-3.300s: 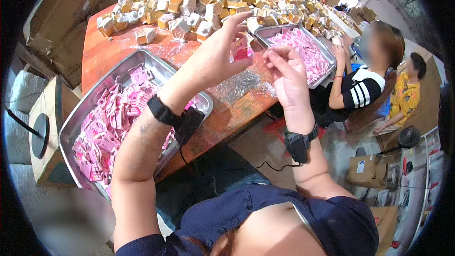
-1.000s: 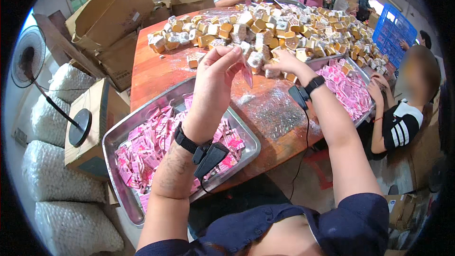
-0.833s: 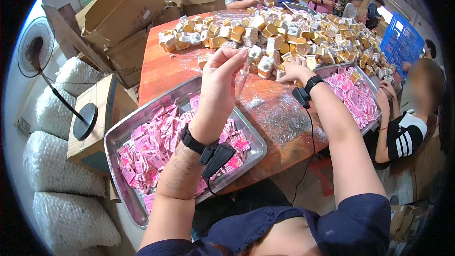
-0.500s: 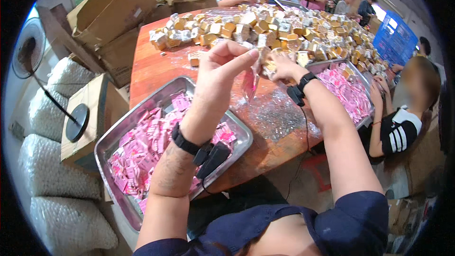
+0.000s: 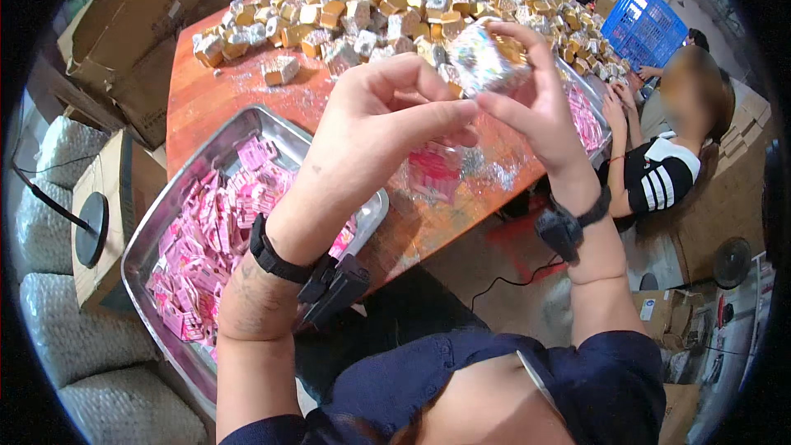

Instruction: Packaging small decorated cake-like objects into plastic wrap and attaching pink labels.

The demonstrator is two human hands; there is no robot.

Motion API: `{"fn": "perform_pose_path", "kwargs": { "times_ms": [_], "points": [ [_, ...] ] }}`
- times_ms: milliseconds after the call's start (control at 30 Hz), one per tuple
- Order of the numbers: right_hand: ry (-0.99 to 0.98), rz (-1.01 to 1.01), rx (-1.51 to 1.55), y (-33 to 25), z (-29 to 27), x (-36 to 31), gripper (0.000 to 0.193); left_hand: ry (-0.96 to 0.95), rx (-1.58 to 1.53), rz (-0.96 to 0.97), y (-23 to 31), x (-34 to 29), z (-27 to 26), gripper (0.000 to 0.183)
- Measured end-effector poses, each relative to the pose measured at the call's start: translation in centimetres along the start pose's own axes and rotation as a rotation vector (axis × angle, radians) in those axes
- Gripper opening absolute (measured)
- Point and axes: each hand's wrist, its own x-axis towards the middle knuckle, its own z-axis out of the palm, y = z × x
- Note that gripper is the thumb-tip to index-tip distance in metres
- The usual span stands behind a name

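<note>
Between the thumb and fingers of my right hand (image 5: 544,111) is a small chunky block (image 5: 484,59), gold on one side and covered in shiny silver glitter on the other. My left hand (image 5: 383,103) is closed, with its thumb tip close to the block's lower edge. A clear packet with a pink part (image 5: 434,169) hangs beneath its fingers; the pinched end is hidden. Ahead, a heap of similar gold and silver blocks (image 5: 329,15) covers the far part of the orange-red table (image 5: 206,111).
Pink packets fill a metal tray (image 5: 280,119) at my left; another such tray (image 5: 595,103) is at the right. A co-worker (image 5: 659,161) sits there, near a blue crate (image 5: 647,25). Cardboard boxes (image 5: 132,33), a fan base (image 5: 91,229) and bubble-wrap bundles (image 5: 78,321) line the left.
My right hand has come away from the heap, raising a block toward me beside my left hand. The left hand keeps the pink packet. The view has tilted down and shifted right.
</note>
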Motion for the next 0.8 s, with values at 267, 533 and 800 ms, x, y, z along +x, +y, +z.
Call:
{"fn": "perform_pose_path", "kwargs": {
  "times_ms": [267, 533, 800],
  "points": [
    [-0.01, -0.148, -0.169, -3.6, -0.2, -4.3, 0.079, -0.158, -0.055, -0.121, 0.8, -1.3, 2.2, 0.012],
    [0.07, -0.206, -0.263, -4.3, -0.3, -5.2, 0.078, -0.211, -0.018, -0.137, 0.8, -1.7, 2.6, 0.013],
    [0.099, -0.277, -0.52, -4.5, -0.5, -4.8, 0.076, -0.202, -0.022, -0.112, 0.1, -1.4, 2.4, 0.014]
  ]
}}
